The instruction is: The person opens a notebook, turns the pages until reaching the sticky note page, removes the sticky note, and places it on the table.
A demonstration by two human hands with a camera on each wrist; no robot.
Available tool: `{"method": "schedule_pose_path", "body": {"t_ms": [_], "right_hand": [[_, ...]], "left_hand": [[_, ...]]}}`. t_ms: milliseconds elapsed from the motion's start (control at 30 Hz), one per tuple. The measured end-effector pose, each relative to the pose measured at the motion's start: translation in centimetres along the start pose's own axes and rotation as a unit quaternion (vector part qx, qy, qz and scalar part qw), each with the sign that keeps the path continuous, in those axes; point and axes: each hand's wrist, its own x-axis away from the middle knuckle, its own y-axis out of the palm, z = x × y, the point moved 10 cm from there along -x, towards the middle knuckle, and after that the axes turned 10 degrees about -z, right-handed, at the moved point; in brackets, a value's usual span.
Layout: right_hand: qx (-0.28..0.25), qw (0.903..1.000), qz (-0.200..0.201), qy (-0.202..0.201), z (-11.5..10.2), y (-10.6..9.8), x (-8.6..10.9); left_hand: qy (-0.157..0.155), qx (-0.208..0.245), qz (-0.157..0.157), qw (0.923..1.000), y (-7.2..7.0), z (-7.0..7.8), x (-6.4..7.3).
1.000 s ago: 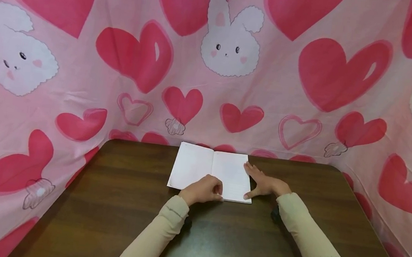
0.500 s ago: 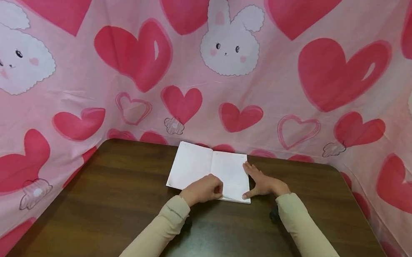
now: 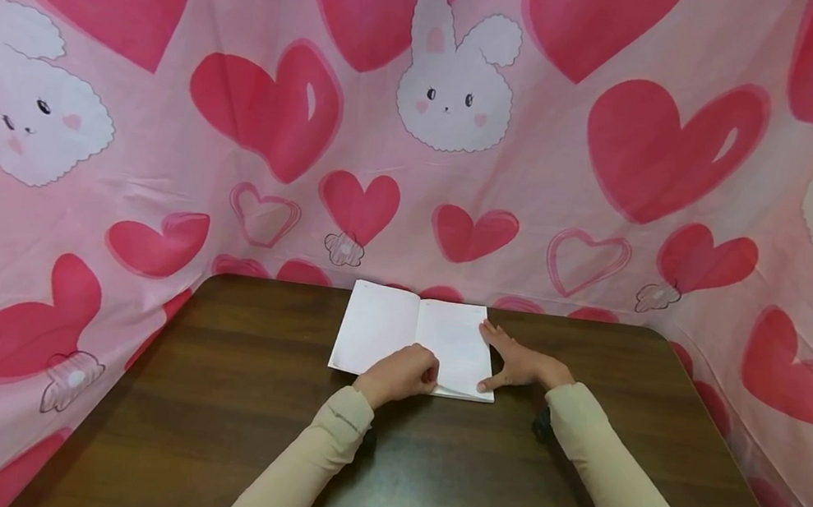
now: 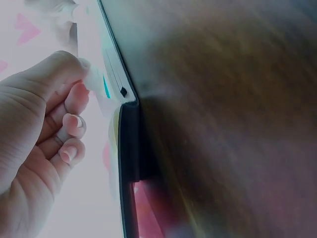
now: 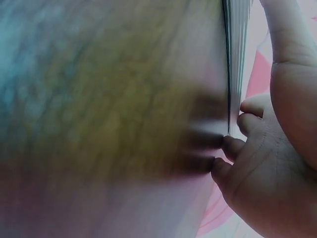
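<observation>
An open notebook (image 3: 380, 325) with white pages and a dark cover lies near the back of the table. My left hand (image 3: 400, 373) is at its near edge, just right of the fold. There, thumb and index finger pinch a page (image 4: 93, 74), the other fingers curled in beside them. Along the near edge the page lifts slightly off the stack below. My right hand (image 3: 520, 363) is spread at the notebook's right side, thumb on the near right corner and fingers along the outer edge. In the right wrist view, its fingertips (image 5: 233, 146) meet the tabletop beside the page stack.
The dark wooden table (image 3: 442, 480) stretches toward me and to both sides. Pink cloth (image 3: 269, 214) printed with hearts and rabbits hangs behind it and at the left and right.
The page's near edge has risen a little beside my left fingers, showing a thin gap above the stack. Both hands stay almost in place.
</observation>
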Motion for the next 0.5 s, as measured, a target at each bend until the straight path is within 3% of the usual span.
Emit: {"method": "schedule_pose_path", "body": {"t_ms": [200, 500], "right_hand": [[-0.011, 0.9999, -0.001, 0.005, 0.3, 0.0, -0.1], [-0.016, 0.9998, 0.006, 0.002, 0.4, -0.1, -0.2]], "left_hand": [[-0.007, 0.002, 0.012, 0.9999, -0.7, -0.6, 0.9], [-0.021, 0.046, 0.039, 0.998, -1.3, -2.4, 2.3]]}}
